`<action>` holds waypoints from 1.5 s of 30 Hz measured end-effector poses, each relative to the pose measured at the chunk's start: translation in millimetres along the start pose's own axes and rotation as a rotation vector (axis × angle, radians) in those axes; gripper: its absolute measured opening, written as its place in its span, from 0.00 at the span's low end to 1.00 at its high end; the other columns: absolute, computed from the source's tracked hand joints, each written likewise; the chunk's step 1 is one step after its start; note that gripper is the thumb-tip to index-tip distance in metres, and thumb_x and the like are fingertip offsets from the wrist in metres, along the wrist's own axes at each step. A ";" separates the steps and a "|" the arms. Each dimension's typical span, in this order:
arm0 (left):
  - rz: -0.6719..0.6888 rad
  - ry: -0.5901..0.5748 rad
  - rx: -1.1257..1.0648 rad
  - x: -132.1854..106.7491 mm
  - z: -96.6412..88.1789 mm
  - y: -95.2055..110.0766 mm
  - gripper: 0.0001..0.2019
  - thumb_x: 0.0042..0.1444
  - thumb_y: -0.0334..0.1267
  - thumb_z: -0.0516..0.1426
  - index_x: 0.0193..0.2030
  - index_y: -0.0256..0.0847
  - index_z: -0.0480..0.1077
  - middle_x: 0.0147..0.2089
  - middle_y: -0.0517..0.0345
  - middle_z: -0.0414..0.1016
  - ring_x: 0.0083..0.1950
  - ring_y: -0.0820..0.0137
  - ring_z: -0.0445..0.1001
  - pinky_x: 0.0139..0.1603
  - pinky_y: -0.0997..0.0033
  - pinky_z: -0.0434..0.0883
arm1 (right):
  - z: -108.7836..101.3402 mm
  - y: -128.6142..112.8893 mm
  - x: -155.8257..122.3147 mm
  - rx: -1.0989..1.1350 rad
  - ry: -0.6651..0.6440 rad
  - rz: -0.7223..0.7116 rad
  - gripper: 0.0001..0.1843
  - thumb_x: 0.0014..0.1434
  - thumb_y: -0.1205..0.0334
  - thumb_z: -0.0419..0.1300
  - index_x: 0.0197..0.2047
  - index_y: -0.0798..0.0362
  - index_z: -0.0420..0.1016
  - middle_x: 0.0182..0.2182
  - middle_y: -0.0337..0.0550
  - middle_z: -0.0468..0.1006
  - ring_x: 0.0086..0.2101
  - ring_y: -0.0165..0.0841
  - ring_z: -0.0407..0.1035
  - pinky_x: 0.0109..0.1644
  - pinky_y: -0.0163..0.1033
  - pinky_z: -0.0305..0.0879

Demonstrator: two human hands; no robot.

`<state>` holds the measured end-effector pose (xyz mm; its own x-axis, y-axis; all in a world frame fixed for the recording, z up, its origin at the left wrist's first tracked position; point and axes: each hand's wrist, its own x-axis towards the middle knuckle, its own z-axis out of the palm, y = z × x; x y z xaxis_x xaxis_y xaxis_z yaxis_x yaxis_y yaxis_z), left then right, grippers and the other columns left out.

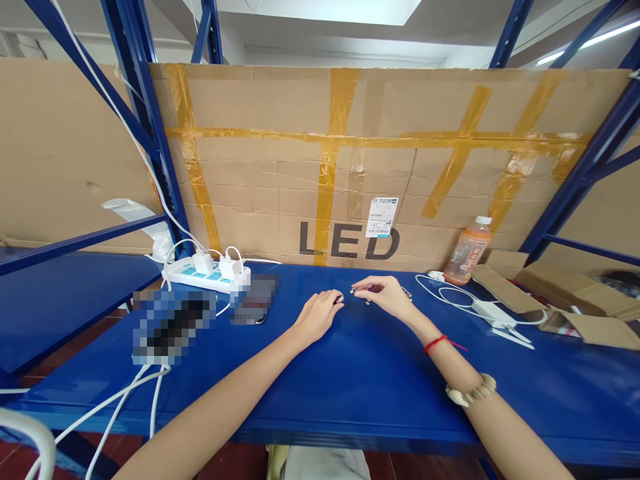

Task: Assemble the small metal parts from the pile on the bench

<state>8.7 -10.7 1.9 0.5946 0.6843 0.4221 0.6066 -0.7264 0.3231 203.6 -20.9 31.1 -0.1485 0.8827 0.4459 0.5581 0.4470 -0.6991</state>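
Observation:
Over the middle of the blue tabletop (345, 373), my left hand (317, 315) is closed, with a small shiny metal piece (339, 299) at its fingertips. A short gap to the right, my right hand (384, 297) pinches another small metal piece (353, 291) that looks like a ring or nut. The two pieces are apart. Beneath my right hand's fingers a tiny metal part (368, 302) shows on the table. Past its knuckles a thin metal item (407, 292) is partly hidden by the hand. The exact kind of these parts is too small to tell.
A white power strip (193, 277) with plugs and a phone (256, 299) are on the left, beside a blurred-out object (173, 327). Rightward lie a white cable with adapter (493, 312), a drink bottle (469, 250) and an open cardboard box (583, 293). A taped cardboard sheet (280, 187) stands behind.

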 end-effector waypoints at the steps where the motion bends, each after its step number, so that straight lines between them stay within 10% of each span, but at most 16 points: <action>1: 0.001 -0.006 -0.002 0.1 -0.1 0.2 0.09 0.63 0.38 0.44 0.45 0.40 0.61 0.45 0.56 0.72 0.46 0.66 0.70 0.46 0.65 0.64 | 4.9 -5.3 -0.9 0.009 0.016 -0.023 0.16 0.46 0.50 0.63 0.33 0.54 0.79 0.30 0.44 0.79 0.29 0.31 0.71 0.30 0.34 0.65; 45: 0.115 0.032 -0.085 -6.1 -5.2 -6.9 0.15 0.63 0.35 0.42 0.47 0.41 0.69 0.42 0.54 0.75 0.41 0.69 0.71 0.44 0.68 0.62 | 32.3 4.3 -5.4 0.159 -0.011 -0.066 0.17 0.40 0.49 0.67 0.19 0.55 0.73 0.23 0.41 0.73 0.25 0.28 0.67 0.31 0.35 0.65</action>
<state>-1.8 -10.1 1.5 0.6396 0.5945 0.4873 0.4874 -0.8039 0.3409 180.5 -19.1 7.6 -0.1901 0.8520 0.4878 0.4107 0.5203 -0.7487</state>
